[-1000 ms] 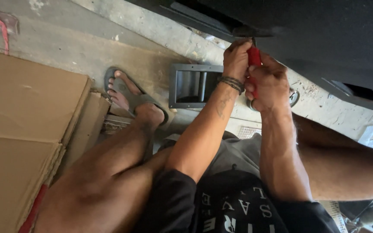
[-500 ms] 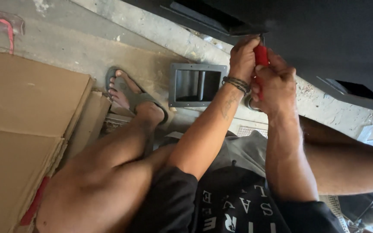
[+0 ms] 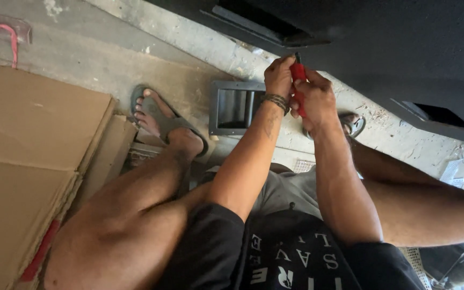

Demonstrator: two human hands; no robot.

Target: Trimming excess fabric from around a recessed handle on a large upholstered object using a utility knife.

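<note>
Head view: concrete floor [image 3: 108, 64] (flattened cardboard [image 3: 22, 161] alongside)

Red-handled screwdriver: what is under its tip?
The screwdriver tip meets the black cabinet edge; left hand and right hand cover the contact, so no screw shows.

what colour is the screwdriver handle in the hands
Red; the screwdriver handle shows best in the head view, gripped between the left hand and right hand.

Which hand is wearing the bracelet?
The left hand, the one up by the tip of the red screwdriver. Its wrist has a dark bracelet; the right hand has a bare wrist.
</note>
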